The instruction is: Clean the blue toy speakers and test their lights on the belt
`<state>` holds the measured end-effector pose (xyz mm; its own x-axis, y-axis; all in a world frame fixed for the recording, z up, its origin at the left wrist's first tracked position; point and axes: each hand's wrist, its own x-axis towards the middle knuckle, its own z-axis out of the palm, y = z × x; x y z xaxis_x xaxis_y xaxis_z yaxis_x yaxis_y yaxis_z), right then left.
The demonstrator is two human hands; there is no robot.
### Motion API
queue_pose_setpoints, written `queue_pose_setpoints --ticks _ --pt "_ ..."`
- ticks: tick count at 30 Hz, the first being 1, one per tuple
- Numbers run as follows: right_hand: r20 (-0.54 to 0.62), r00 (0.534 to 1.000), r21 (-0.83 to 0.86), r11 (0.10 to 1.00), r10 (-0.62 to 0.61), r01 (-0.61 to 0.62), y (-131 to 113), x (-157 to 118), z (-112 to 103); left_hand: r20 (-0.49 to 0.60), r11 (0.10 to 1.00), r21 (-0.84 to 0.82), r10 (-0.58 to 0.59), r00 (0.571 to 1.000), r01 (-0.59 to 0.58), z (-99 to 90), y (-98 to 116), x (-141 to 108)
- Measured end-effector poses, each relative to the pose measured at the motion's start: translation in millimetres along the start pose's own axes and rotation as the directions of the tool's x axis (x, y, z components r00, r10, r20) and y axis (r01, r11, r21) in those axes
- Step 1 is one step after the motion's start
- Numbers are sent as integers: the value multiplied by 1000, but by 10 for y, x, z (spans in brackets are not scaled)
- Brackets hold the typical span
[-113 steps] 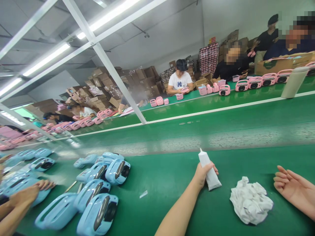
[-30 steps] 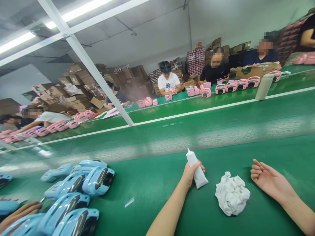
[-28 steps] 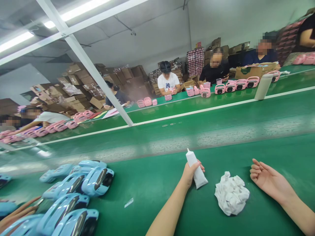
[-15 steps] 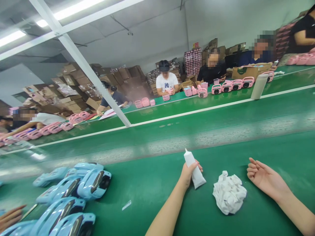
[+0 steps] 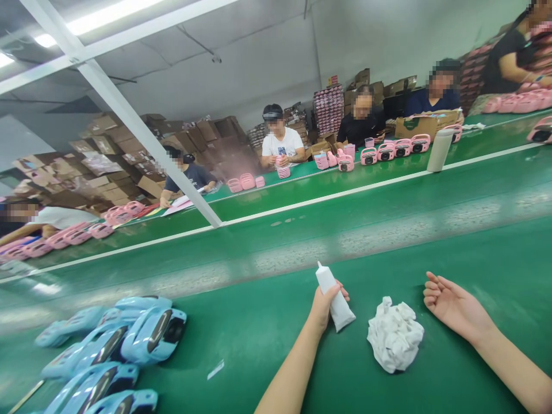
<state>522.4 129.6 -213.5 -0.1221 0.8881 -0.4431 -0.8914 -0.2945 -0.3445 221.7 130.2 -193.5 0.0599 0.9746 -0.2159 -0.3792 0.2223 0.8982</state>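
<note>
My left hand [image 5: 324, 305] is wrapped round a white squeeze tube [image 5: 335, 300], its thin nozzle pointing up and away from me. To the right of the tube, a crumpled white cloth [image 5: 395, 336] lies on the green table. My right hand [image 5: 457, 305] rests beyond the cloth, palm turned up and fingers loosely curled, with nothing in it. It does not touch the cloth. On the left, several light blue plastic cases [image 5: 153, 333] with dark panels lie close together, apart from my left hand.
A small clear strip [image 5: 215, 370] lies on the green table [image 5: 259, 345]. A slanted white frame post [image 5: 150, 144] rises at the left. Across the belt, several people sit behind pink cases [image 5: 403, 148]. A pale bottle [image 5: 440, 150] stands by the white divider.
The view has turned slightly, so most things sit further left in the picture. Another person's hand at the left edge has gone out of view. My left hand still grips the tube.
</note>
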Motion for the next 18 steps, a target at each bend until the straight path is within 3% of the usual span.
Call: queue_pose_setpoints --ticks 18 --pt "-4 1000 8 1000 0 0 -3 -11 24 -5 1000 7 -8 1000 8 -15 -13 6"
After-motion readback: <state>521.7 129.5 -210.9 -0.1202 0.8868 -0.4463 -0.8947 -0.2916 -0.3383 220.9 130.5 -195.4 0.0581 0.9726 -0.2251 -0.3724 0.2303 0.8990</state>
